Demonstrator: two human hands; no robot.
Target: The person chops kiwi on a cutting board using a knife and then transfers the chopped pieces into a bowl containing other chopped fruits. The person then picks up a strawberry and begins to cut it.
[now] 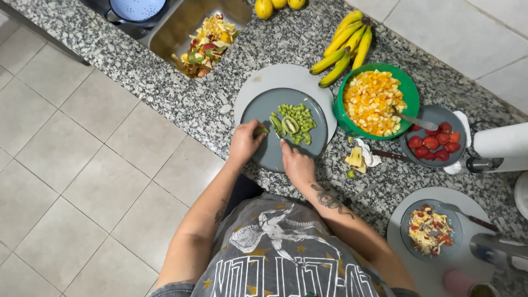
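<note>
A grey plate rests on a round white board on the speckled counter. Diced kiwi and kiwi slices lie on it. My left hand pinches a small green kiwi piece at the plate's near left. My right hand grips a knife whose short blade points toward that piece; the handle is hidden in my fist.
A green bowl of chopped orange and yellow fruit holds a spoon. Bananas lie behind it. Strawberries fill a grey plate. Peels sit in a metal tray. A plate of food stands at right.
</note>
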